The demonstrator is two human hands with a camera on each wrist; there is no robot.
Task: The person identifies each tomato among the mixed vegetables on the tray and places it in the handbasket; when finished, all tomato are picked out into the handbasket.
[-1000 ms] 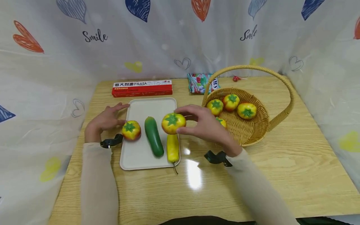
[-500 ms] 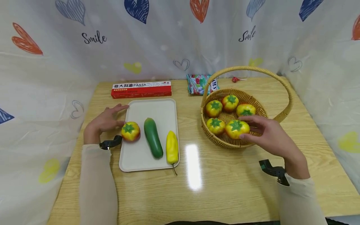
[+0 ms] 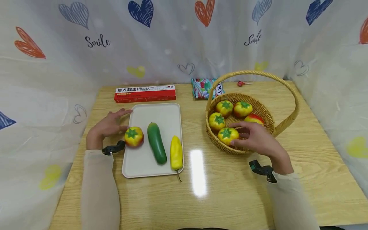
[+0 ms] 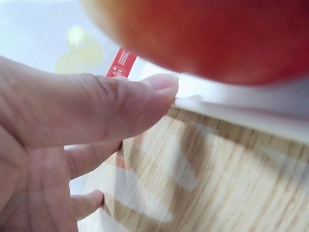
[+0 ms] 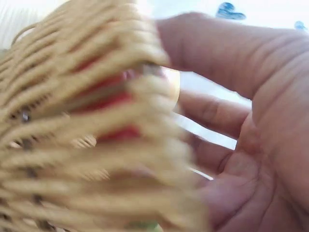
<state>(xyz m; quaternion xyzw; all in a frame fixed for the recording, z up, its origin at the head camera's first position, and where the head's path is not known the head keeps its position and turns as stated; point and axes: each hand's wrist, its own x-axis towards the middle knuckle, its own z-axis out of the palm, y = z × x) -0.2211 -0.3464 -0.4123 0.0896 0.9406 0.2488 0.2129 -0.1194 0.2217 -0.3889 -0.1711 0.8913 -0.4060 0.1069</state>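
My right hand (image 3: 260, 137) reaches over the near side of the wicker basket (image 3: 265, 111). Between its thumb and fingers it holds a yellow-and-red fruit (image 3: 225, 135) with a green star-shaped calyx, low in the basket. In the right wrist view the weave (image 5: 87, 111) hides most of the fruit. Spread beside the white tray (image 3: 158, 111), my left hand (image 3: 110, 124) has its forefinger at the far-left corner and its thumb by a similar fruit (image 3: 134, 135). Whether that thumb touches the fruit, I cannot tell. A zucchini (image 3: 156, 143) and a yellow pepper (image 3: 176, 153) also lie on the tray.
Several similar fruits (image 3: 242, 109) sit in the basket, beneath its tall arched handle (image 3: 250, 72). A red pasta box (image 3: 145, 94) lies behind the tray. Near the curtain are a colourful snack packet (image 3: 202, 88) and a lollipop (image 3: 241, 83).
My right hand has carried a fruit from above the tray's right edge into the basket, then shifted left there. Fruits inside have moved and one has rolled red side up. The left hand stays put.
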